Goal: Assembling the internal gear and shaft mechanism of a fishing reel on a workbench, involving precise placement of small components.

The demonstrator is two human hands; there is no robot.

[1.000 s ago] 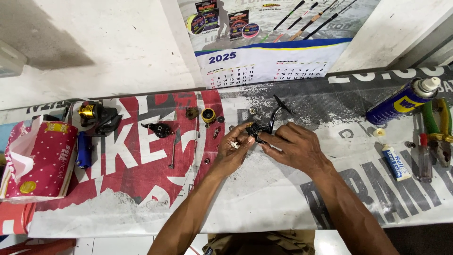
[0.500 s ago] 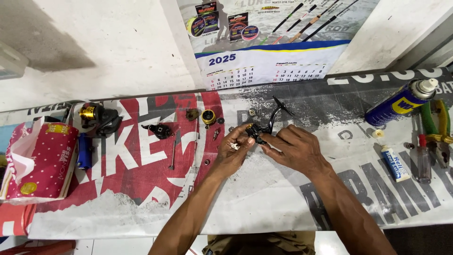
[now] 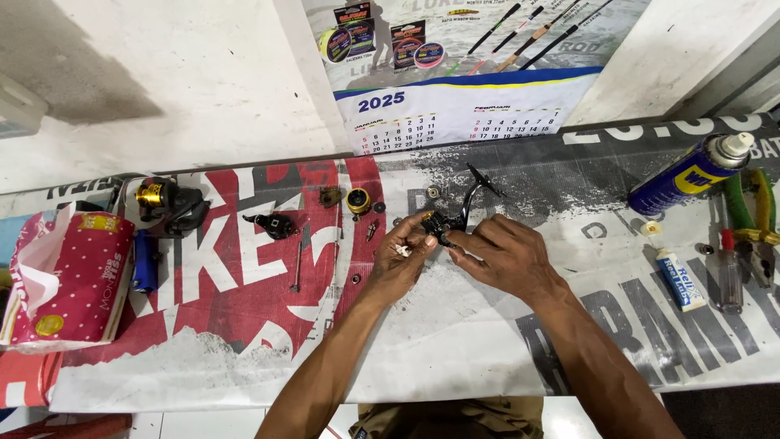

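Both of my hands meet over the middle of the bench on a small black reel body [image 3: 445, 225] with a thin black arm sticking up and back. My left hand [image 3: 402, 260] pinches its left side and also has a small white bit tucked in the fingers. My right hand [image 3: 504, 256] grips the right side with thumb and fingertips. Loose parts lie to the left: a gold and black ring part [image 3: 358, 200], a black piece [image 3: 275, 225] and a thin metal rod [image 3: 299, 258].
A printed banner [image 3: 244, 325] covers the bench. At the left are a pink tissue pack [image 3: 69, 280] and a black and gold reel [image 3: 166, 203]. A blue spray can [image 3: 686, 175], green-handled pliers [image 3: 751, 215], a small tube [image 3: 681, 280] and a little bottle [image 3: 729, 272] lie at the right. A calendar [image 3: 455, 114] hangs behind.
Both hands have stayed on the black reel body with only slight finger shifts. Nothing else on the bench has moved.
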